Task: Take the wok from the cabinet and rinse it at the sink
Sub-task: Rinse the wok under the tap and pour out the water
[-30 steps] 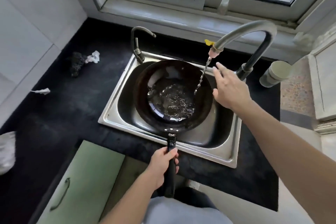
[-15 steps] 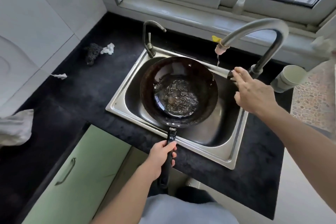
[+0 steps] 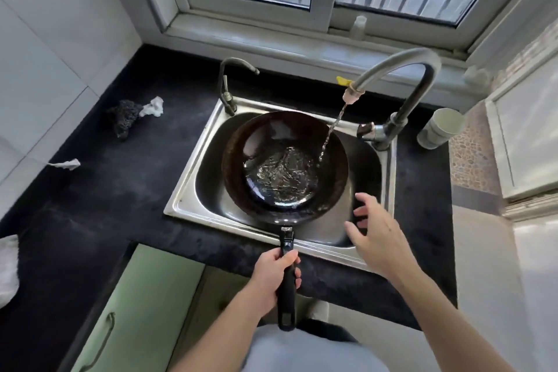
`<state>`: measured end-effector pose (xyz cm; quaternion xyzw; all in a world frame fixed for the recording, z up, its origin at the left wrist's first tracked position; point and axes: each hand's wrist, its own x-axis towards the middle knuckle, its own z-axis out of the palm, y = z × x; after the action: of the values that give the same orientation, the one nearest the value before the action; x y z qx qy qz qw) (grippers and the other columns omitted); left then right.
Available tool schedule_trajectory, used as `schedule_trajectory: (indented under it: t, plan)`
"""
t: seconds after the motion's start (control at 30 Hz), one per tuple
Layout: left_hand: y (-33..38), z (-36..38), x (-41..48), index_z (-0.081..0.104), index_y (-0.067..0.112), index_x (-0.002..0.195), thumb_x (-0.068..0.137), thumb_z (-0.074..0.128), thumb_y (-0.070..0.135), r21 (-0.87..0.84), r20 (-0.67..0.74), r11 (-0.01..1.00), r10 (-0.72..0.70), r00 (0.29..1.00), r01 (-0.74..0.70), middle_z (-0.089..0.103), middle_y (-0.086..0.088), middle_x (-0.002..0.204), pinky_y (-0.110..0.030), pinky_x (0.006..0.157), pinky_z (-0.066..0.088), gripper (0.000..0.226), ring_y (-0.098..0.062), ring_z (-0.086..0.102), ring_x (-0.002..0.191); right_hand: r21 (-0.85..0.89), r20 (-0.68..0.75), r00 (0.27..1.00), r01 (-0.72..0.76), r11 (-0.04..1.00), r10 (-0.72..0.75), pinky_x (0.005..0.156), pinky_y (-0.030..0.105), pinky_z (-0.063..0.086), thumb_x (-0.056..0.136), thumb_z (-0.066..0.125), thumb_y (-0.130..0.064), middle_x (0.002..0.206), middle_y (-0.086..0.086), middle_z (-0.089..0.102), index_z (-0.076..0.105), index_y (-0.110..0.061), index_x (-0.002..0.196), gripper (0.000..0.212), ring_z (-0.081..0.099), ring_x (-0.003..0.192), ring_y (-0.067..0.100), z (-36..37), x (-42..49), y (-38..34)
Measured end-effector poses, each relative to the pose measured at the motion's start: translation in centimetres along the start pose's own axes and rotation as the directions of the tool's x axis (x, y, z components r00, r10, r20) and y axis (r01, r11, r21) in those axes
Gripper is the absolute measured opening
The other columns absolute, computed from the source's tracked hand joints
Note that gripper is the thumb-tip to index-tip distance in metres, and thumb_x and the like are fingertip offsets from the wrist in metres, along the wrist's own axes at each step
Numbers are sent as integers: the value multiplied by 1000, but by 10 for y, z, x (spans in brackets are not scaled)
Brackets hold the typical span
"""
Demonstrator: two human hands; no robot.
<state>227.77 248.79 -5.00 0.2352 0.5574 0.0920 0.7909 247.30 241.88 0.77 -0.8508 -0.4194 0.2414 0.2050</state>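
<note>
A dark round wok (image 3: 256, 142) sits over the steel sink (image 3: 193, 202), with rippling water pooled in its bottom. A thin stream falls from the tall curved tap (image 3: 401, 69) into the wok's right side. My left hand (image 3: 273, 278) is closed around the wok's black handle at the counter's front edge. Fingers spread and holding nothing, my right hand (image 3: 377, 235) hovers over the sink's front right corner, just right of the wok rim. The tap's lever (image 3: 367, 130) stands apart from my hand.
A smaller second tap (image 3: 229, 84) rises at the sink's back left. A dark scrubber with white paper (image 3: 133, 115) lies on the black counter (image 3: 90, 205) to the left. A pale cup (image 3: 440, 128) stands right of the tap. A green cabinet door (image 3: 142, 311) hangs open below.
My right hand has left the tap lever and come down toward the front of the sink. Water runs from the tap again after a brief trickle. The wok has stayed in my left hand.
</note>
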Motion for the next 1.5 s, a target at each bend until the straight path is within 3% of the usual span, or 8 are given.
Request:
schedule_trajectory:
  t: [0.23,0.43,0.63,0.73,0.87,1.0,1.37,1.5]
  plan:
    - [5,-4,13,62,-6,101,94,59,1,65,84,997,-35,996,30,69,-19,87,-35,72,58,11,-23,71,74,328,215,893,-448,832,396,76,36,59,80,73,-51,82,-4,70,59,-27,88,29,68,78,14,87,-81,-21]
    - [8,-13,19,65,-7,105,93,61,3,120,148,991,-83,985,65,72,-14,102,-37,86,56,16,-23,69,99,447,577,725,-666,597,376,70,40,54,80,76,-36,80,5,71,68,-9,96,32,68,72,23,117,-77,-43]
    - [14,-18,20,74,2,96,94,61,11,218,202,971,-143,969,98,74,-17,102,-35,73,58,15,-29,70,91,562,564,685,-728,393,461,45,32,50,79,57,-2,58,9,58,59,-3,93,14,56,47,20,122,-58,-70]
    - [18,-20,18,72,-1,103,94,61,12,235,235,968,-142,962,85,74,-20,106,-34,62,57,19,-31,70,88,553,430,733,-676,487,528,39,26,39,80,54,-9,55,6,54,61,-1,92,16,47,39,15,129,-59,-74]
    - [23,-19,14,72,-3,103,93,62,9,243,234,967,-135,963,76,72,-21,110,-44,89,55,18,-30,69,94,514,263,825,-559,651,501,39,28,42,94,52,-23,57,3,58,61,-12,90,15,49,37,14,139,-64,-70]
    - [26,-16,11,72,-5,106,93,62,7,230,221,968,-153,963,101,71,-22,114,-37,86,53,20,-26,70,89,513,240,864,-500,698,442,40,28,44,99,52,-30,59,0,60,60,-17,89,18,51,38,12,138,-67,-68]
    - [30,-8,-20,64,-5,115,98,53,11,-47,378,994,-73,923,98,71,-16,118,-37,90,53,26,-28,67,110,729,262,890,-437,528,375,36,22,32,100,51,-37,52,4,49,56,-10,76,37,39,37,14,113,-90,-69]
    - [23,-2,-19,60,-6,109,97,55,6,14,295,999,-54,954,52,69,-19,99,-29,66,58,19,-24,68,87,705,265,877,-460,540,401,36,26,35,100,51,-41,51,5,52,58,-1,83,44,44,36,18,117,-93,-67]
